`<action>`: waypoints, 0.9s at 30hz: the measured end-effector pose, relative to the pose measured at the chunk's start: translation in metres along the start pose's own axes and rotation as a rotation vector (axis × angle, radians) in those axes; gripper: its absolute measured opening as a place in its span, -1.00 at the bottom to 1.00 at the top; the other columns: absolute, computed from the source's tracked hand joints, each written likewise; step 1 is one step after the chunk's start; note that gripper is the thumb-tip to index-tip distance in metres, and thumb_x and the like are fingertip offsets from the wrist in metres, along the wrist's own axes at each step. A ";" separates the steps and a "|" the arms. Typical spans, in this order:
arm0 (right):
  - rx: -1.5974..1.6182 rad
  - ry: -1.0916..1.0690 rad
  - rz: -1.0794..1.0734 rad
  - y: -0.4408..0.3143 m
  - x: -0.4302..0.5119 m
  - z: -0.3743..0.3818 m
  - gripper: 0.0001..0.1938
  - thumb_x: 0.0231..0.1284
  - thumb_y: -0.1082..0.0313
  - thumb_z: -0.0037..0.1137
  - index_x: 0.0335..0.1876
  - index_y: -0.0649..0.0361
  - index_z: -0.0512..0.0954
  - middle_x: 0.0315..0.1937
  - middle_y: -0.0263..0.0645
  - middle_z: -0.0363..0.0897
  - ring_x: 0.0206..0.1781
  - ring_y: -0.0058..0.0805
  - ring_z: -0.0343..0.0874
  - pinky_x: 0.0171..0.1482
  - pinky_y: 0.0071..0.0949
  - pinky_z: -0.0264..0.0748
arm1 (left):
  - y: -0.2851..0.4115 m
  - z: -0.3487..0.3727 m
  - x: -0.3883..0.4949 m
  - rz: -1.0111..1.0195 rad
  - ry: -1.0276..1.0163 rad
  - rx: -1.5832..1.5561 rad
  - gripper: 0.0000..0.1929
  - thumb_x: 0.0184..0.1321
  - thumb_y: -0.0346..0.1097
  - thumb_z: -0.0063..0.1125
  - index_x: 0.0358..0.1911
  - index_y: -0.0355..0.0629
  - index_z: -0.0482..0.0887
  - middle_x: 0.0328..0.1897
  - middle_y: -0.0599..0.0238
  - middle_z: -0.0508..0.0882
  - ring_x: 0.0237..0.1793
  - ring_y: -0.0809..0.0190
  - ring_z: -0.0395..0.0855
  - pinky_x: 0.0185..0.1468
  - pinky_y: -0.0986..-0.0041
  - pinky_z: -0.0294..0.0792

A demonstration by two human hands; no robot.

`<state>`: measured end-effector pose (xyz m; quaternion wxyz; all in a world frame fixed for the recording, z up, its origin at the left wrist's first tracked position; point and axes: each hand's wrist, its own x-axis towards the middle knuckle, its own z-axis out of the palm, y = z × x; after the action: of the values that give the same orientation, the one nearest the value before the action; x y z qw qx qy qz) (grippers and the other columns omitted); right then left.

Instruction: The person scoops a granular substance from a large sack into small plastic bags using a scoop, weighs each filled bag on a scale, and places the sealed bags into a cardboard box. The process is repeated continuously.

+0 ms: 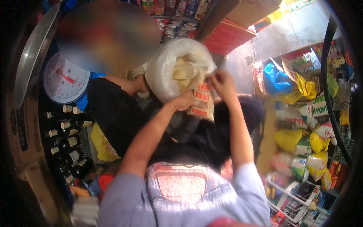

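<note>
My left hand (184,101) grips the side of a clear plastic bag (204,99) with red print, filled with a pale yellowish content. At the bag's narrow upper end is my right hand (222,82), its fingers pinched together on the plastic. Just beyond stands a large round container lined with clear plastic (161,68); inside it lie a round translucent scoop or cup (185,70) and more pale yellowish material. The filled bag hangs upright over my lap, beside the container's near right edge.
A dial scale (66,78) with a metal pan (35,56) stands at the left, above several dark bottles (74,156) in a crate. Another person's bare leg (122,83) is near the container. Tied yellow bags (289,137) fill shelves at the right, below a red box (227,37).
</note>
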<state>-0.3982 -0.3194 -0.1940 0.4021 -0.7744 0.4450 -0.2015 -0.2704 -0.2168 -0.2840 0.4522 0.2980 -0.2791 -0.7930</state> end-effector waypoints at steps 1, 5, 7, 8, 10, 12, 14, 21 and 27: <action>0.024 -0.015 0.031 -0.003 0.004 0.001 -0.74 0.23 0.28 0.08 -0.51 0.27 0.43 -0.68 -0.40 0.39 -0.59 -0.69 0.32 -0.51 -0.57 0.25 | 0.003 0.003 0.002 -0.007 -0.031 -0.042 -0.49 -0.07 -0.40 0.38 0.02 -0.19 0.48 -0.05 0.29 0.59 -0.05 0.29 0.57 0.03 0.35 0.48; 0.017 -0.044 -0.014 -0.016 0.001 -0.012 -0.74 0.23 0.30 0.08 -0.53 0.27 0.43 -0.68 -0.40 0.38 -0.58 -0.70 0.30 -0.49 -0.57 0.24 | 0.002 0.027 -0.005 0.128 0.062 -0.079 -0.46 -0.12 -0.36 0.43 0.01 -0.18 0.50 -0.04 0.33 0.59 -0.04 0.32 0.56 0.07 0.39 0.43; 0.052 -0.059 -0.063 -0.038 -0.022 -0.032 -0.75 0.22 0.33 0.09 -0.53 0.29 0.45 -0.68 -0.40 0.38 -0.56 -0.71 0.31 -0.48 -0.56 0.26 | 0.020 0.029 -0.018 0.135 0.062 0.156 -0.43 -0.15 -0.35 0.44 0.02 -0.18 0.51 -0.04 0.33 0.61 -0.04 0.33 0.55 0.10 0.42 0.40; 0.031 -0.030 -0.119 -0.046 -0.036 -0.041 -0.77 0.20 0.34 0.10 -0.52 0.30 0.46 -0.67 -0.36 0.40 -0.56 -0.68 0.33 -0.47 -0.55 0.27 | 0.030 0.028 -0.023 0.172 0.041 0.295 -0.43 -0.15 -0.34 0.44 0.03 -0.19 0.51 -0.02 0.32 0.61 -0.02 0.33 0.54 0.11 0.42 0.39; -0.022 0.039 -0.227 -0.057 -0.062 -0.059 -0.80 0.16 0.37 0.13 -0.49 0.32 0.49 -0.65 -0.29 0.42 -0.56 -0.61 0.36 -0.47 -0.53 0.28 | 0.053 0.029 -0.027 0.247 -0.018 0.570 -0.41 -0.16 -0.32 0.44 0.05 -0.21 0.51 0.01 0.29 0.61 0.03 0.33 0.52 0.15 0.43 0.36; -0.106 0.087 -0.305 -0.065 -0.063 -0.059 -0.84 0.12 0.40 0.15 -0.47 0.33 0.51 -0.61 -0.19 0.45 -0.55 -0.52 0.41 -0.46 -0.51 0.30 | 0.074 0.031 -0.025 0.296 0.091 0.661 -0.40 -0.16 -0.32 0.43 0.06 -0.22 0.51 0.03 0.27 0.61 0.05 0.33 0.51 0.17 0.43 0.33; -0.156 0.090 -0.363 -0.077 -0.063 -0.057 -0.88 0.07 0.43 0.17 -0.42 0.32 0.52 -0.53 -0.07 0.47 -0.51 -0.33 0.47 -0.44 -0.45 0.34 | 0.095 0.026 -0.029 0.417 0.182 0.938 -0.36 -0.14 -0.35 0.38 0.13 -0.25 0.47 0.07 0.24 0.60 0.07 0.32 0.50 0.21 0.42 0.28; 0.034 0.148 -0.763 -0.159 -0.016 -0.062 -0.86 0.12 0.50 0.08 -0.21 0.33 0.55 -0.29 -0.12 0.57 -0.22 -0.38 0.58 -0.16 -0.50 0.46 | 0.183 0.072 -0.083 0.779 0.541 0.892 -0.74 0.08 -0.54 0.07 -0.12 -0.32 0.65 -0.18 0.21 0.70 -0.12 0.31 0.61 0.00 0.47 0.42; 0.125 0.116 -0.539 -0.143 -0.021 -0.064 -0.73 0.16 0.46 0.03 -0.02 0.28 0.53 -0.18 -0.20 0.61 -0.13 -0.45 0.57 -0.08 -0.51 0.44 | 0.324 0.110 -0.232 1.401 0.922 1.300 -0.85 0.17 -0.34 0.19 -0.24 -0.24 0.69 -0.31 0.33 0.70 -0.29 0.41 0.62 -0.13 0.53 0.45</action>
<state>-0.3768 -0.2897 -0.0402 0.3548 -0.8256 0.2319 -0.3724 -0.0759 -0.1337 0.0706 0.6241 0.5272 -0.5604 0.1359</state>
